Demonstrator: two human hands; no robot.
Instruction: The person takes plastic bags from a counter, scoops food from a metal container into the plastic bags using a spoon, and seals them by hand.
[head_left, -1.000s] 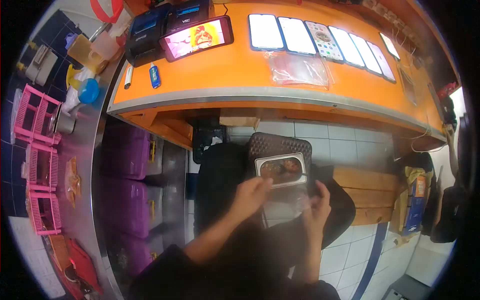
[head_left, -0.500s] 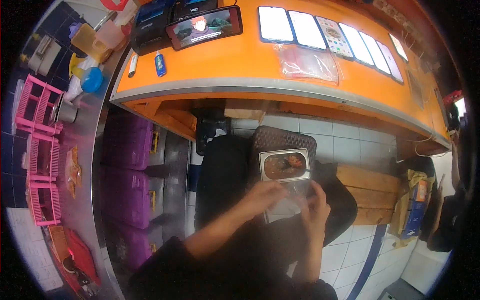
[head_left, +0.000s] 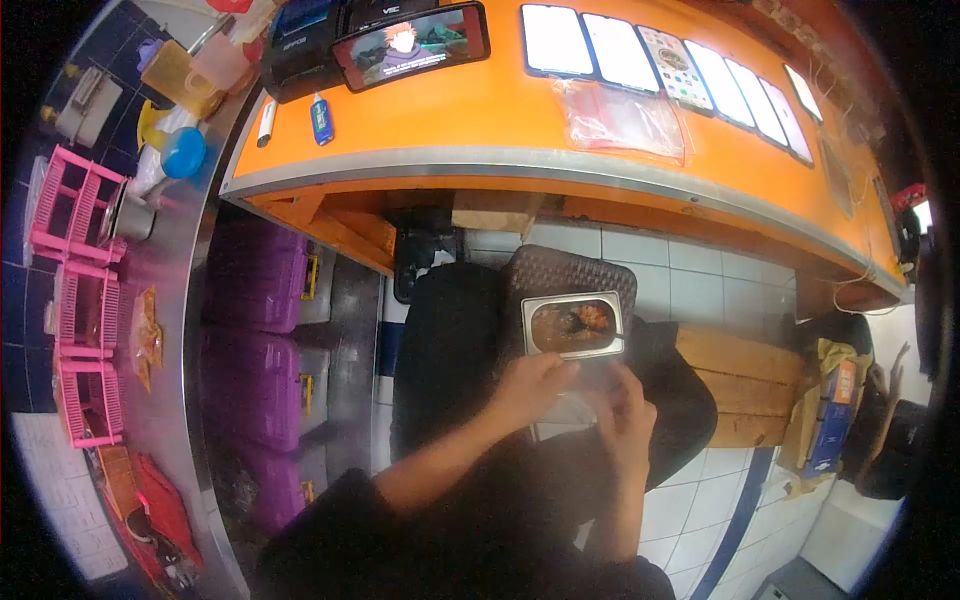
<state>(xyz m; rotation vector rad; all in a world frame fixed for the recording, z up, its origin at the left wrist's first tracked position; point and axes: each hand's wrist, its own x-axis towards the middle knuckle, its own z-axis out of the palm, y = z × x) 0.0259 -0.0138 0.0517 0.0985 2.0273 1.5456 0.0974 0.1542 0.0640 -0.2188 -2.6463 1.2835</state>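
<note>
The orange counter (head_left: 480, 125) spanned the space ahead of you, and the clear packet (head_left: 620, 125) on top overlapped the row of phones (head_left: 557, 42), so a tug on it could have dragged one out of line. Below the counter's front edge, the woven stool (head_left: 560, 270) bore the steel container (head_left: 612, 348) of food; the container sat close to your fingers, and a knuckle catching its rim could have tipped it and spilled the contents. Your left hand (head_left: 535, 387) was nearly closed, fingertips together, and your right hand (head_left: 628, 415) was half curled, its thumb and fingers slightly apart. Between them, below the counter, was something thin and clear, seemingly plastic; blur hid how firmly either hand gripped it, and a weak pinch could have let it slip or trail into the food. As for writing, the black device (head_left: 300, 50) at the counter's far left seemed to read "EPPOS", and its neighbour (head_left: 392, 12) something like "VSC". The propped phone (head_left: 412, 50), on the counter's left part, showed a cartoon with captions too small to read. The blue tube (head_left: 321, 120) near the counter's front left had a label you couldn't make out.
</note>
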